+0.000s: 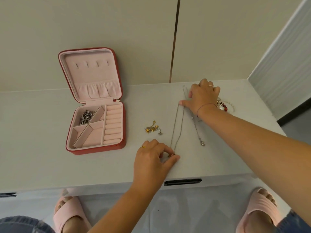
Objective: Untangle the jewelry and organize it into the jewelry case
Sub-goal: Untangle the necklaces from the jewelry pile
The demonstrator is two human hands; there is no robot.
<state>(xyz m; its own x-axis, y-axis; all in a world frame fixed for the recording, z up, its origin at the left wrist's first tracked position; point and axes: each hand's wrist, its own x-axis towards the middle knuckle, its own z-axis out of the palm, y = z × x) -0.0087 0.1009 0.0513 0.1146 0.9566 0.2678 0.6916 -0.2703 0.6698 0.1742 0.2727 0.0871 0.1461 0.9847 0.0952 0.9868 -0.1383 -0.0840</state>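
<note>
A red jewelry case (69, 132) with pink lining lies open at the left of the white countertop; a sparkly silver piece (86, 116) sits in its upper-left compartment. A thin silver chain necklace (176, 128) lies stretched on the counter. My left hand (154, 158) pinches its pendant at the near end. My right hand (202, 96) presses its thumb on the chain's far end, fingers curled over the counter. A second chain with a drop pendant (199, 137) lies to the right. A small heap of gold and silver charms (153, 128) lies between the case and the chains.
Red and pearl beaded jewelry (223, 105) lies partly hidden behind my right wrist. A black drawer handle (182, 182) sits under the counter's front edge. The wall stands right behind the counter. My feet in pink slippers (67, 211) are on the floor below.
</note>
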